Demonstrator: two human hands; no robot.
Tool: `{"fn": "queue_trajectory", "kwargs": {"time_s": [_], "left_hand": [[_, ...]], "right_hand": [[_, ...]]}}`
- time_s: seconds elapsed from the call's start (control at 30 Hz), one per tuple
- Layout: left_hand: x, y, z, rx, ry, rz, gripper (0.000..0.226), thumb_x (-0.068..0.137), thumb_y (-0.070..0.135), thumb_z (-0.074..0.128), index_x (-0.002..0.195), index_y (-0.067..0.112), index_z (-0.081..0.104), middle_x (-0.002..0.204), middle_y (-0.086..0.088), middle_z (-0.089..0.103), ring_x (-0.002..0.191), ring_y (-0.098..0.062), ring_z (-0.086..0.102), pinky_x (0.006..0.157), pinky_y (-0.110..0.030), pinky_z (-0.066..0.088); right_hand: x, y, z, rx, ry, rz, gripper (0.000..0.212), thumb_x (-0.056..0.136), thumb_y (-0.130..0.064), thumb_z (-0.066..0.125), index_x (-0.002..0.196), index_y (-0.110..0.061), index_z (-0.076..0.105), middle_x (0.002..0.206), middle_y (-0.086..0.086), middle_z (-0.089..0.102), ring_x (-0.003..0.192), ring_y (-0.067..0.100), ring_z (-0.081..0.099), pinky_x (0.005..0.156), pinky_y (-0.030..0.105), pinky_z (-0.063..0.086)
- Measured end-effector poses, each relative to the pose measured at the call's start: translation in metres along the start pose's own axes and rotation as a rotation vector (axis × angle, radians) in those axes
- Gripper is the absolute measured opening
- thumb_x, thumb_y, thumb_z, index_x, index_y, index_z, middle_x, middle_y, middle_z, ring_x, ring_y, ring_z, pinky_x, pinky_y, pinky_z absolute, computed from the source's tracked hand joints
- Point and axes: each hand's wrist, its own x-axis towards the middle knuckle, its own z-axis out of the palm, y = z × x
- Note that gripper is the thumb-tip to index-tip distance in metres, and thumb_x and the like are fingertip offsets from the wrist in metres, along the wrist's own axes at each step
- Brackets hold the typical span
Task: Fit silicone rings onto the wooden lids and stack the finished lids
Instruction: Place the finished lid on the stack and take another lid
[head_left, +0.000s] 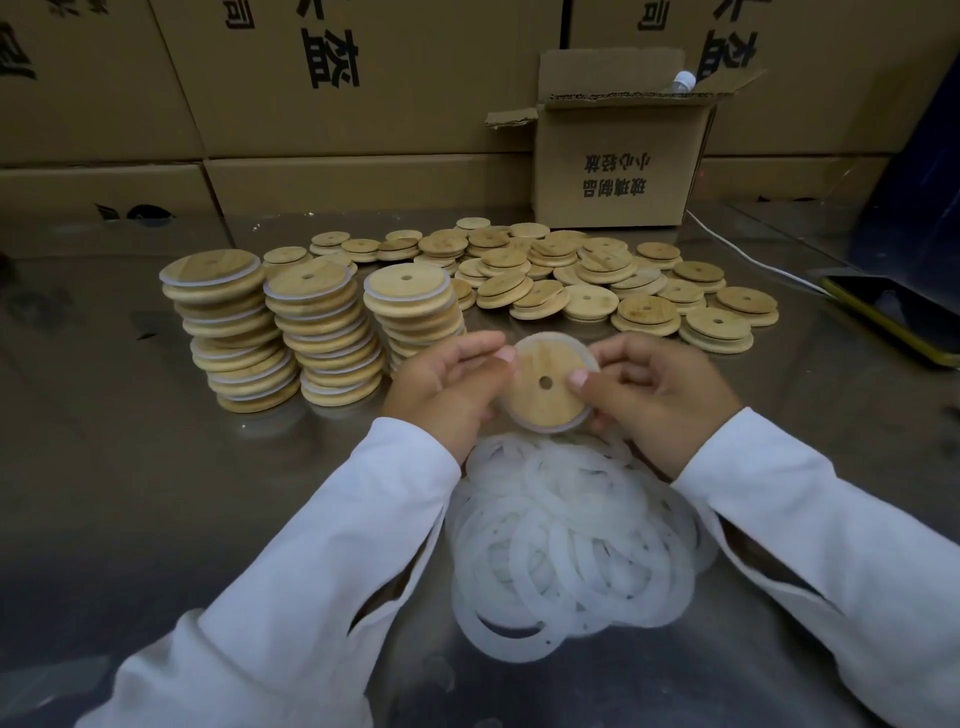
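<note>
Gripped the wooden lid (545, 395) at both edges with left hand (447, 384) and right hand (654, 400), fingers curled round the rim, right thumb pressed on the face near the hole. Held it just above the heap of loose rings (571, 535), in front of three finished stacks (322, 332). Showed a white ring (540, 341) round the rim; could not tell whether fully seated. Risked popping the ring off through uneven stretching. Risked toppling the already leaning stacks with a careless placement.

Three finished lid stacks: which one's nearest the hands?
The rightmost stack, directly behind the left hand, which hides its base. The middle stack and leftmost stack stand farther left, fully in view.
</note>
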Motion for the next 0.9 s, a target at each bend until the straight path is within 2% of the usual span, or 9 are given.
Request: {"fn": "queue_trajectory", "kwargs": {"time_s": [0.17,0.3,0.37,0.47,0.53,0.63,0.77,0.83,0.9], "left_hand": [[-0.004,0.004,-0.001,0.108,-0.052,0.042,0.015,0.087,0.014,0.058,0.096,0.026,0.062,0.103,0.001,0.066,0.101,-0.014,0.061,0.087,-0.030,0.050],[-0.007,0.002,0.003,0.153,-0.071,0.032,0.016,0.087,0.012,0.058,0.089,0.027,0.062,0.097,-0.001,0.067,0.095,-0.016,0.063,0.085,-0.033,0.051],[-0.006,0.001,0.002,0.141,-0.065,0.036,0.018,0.087,0.009,0.057,0.086,0.026,0.062,0.090,-0.001,0.067,0.086,-0.013,0.064,0.080,-0.031,0.052],[-0.004,0.001,0.001,0.131,-0.048,0.056,0.019,0.087,0.007,0.057,0.085,0.025,0.062,0.082,0.002,0.066,0.073,-0.005,0.064,0.070,-0.024,0.053],[-0.003,0.000,0.001,0.121,-0.040,0.066,0.020,0.086,0.005,0.056,0.084,0.024,0.063,0.076,0.004,0.066,0.067,-0.001,0.064,0.064,-0.019,0.052],[-0.002,-0.001,0.001,0.108,-0.034,0.070,0.020,0.086,0.003,0.056,0.083,0.022,0.063,0.073,0.003,0.066,0.063,-0.001,0.063,0.059,-0.017,0.051],[-0.001,-0.003,0.001,0.126,-0.042,0.077,0.018,0.086,0.004,0.056,0.085,0.020,0.064,0.077,0.000,0.067,0.064,-0.003,0.064,0.060,-0.017,0.052],[-0.002,-0.004,0.001,0.127,-0.047,0.077,0.018,0.086,0.004,0.056,0.085,0.020,0.064,0.077,-0.001,0.067,0.065,-0.004,0.064,0.060,-0.018,0.052],[-0.001,-0.005,0.001,0.123,-0.046,0.082,0.019,0.086,0.004,0.056,0.085,0.021,0.064,0.075,0.001,0.067,0.065,-0.005,0.065,0.060,-0.018,0.052]], "right_hand": [[0.017,0.016,-0.016,-0.137,0.215,0.101,0.022,0.083,-0.023,0.064,0.100,-0.009,0.062,0.062,0.000,0.061,0.042,-0.001,0.054,0.052,0.014,0.043],[0.026,0.025,-0.017,-0.236,0.215,0.167,0.035,0.085,-0.029,0.062,0.114,-0.010,0.058,0.068,0.001,0.062,0.056,0.009,0.058,0.049,0.016,0.039],[0.029,0.027,-0.014,-0.337,0.192,0.166,0.037,0.086,-0.032,0.059,0.117,-0.013,0.058,0.073,0.001,0.063,0.071,0.016,0.061,0.060,0.023,0.041],[0.039,0.025,-0.006,-0.530,0.134,0.175,0.029,0.086,-0.036,0.056,0.108,-0.018,0.064,0.084,-0.001,0.065,0.093,0.022,0.059,0.076,0.026,0.042],[0.047,0.022,0.000,-0.663,0.071,0.193,0.018,0.086,-0.036,0.055,0.089,-0.022,0.064,0.094,0.003,0.067,0.097,0.024,0.059,0.081,0.029,0.046],[0.058,0.019,0.007,-0.768,0.025,0.182,0.024,0.086,-0.034,0.054,0.086,-0.014,0.066,0.095,0.008,0.067,0.093,0.027,0.060,0.080,0.034,0.049],[0.074,0.017,0.011,-0.715,-0.003,0.217,0.021,0.084,-0.037,0.058,0.079,-0.020,0.068,0.088,0.003,0.066,0.082,0.022,0.059,0.070,0.025,0.044],[0.081,0.016,0.005,-0.641,0.053,0.231,0.022,0.083,-0.036,0.060,0.067,-0.022,0.064,0.076,0.000,0.062,0.068,0.017,0.052,0.067,0.023,0.039],[0.087,0.015,-0.010,-0.605,0.183,0.188,0.020,0.084,-0.032,0.057,0.067,-0.024,0.062,0.077,0.002,0.062,0.069,0.020,0.051,0.070,0.024,0.039]]}}
